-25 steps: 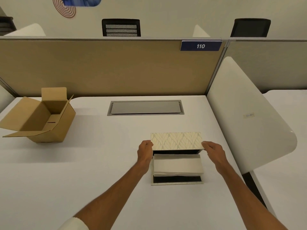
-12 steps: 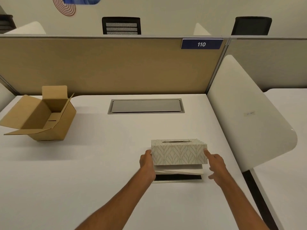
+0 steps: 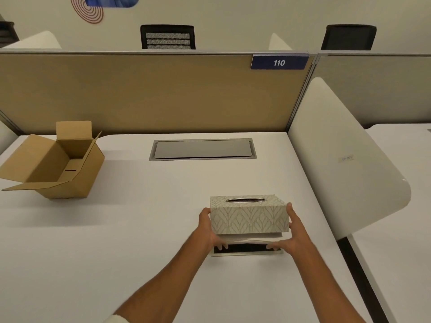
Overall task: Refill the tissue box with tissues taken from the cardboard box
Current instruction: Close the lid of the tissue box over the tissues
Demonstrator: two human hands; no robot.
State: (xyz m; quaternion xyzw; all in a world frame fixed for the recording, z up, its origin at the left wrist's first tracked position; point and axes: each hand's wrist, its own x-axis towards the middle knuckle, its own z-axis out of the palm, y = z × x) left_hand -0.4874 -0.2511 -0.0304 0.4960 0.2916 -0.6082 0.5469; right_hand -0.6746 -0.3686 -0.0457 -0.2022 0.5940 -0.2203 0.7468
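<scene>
A beige leaf-patterned tissue box cover (image 3: 249,215) with an oval slot on top sits over a white stack of tissues (image 3: 251,239), which rests on the box's flat dark base (image 3: 245,250). My left hand (image 3: 210,229) grips the cover's left end, fingers curled under the tissue stack. My right hand (image 3: 291,234) holds the right end the same way. An open brown cardboard box (image 3: 58,164) lies tipped on the white desk (image 3: 140,229) at the far left; its visible inside looks empty.
A grey cable hatch (image 3: 203,149) is set into the desk behind the tissue box. A tan partition (image 3: 140,94) with a "110" sign closes the back. A white curved divider (image 3: 338,159) borders the right side.
The cover was tipped back, showing the tissue stack; it has swung down over the stack. Both hands moved lower, fingers now under the tissues at each end.
</scene>
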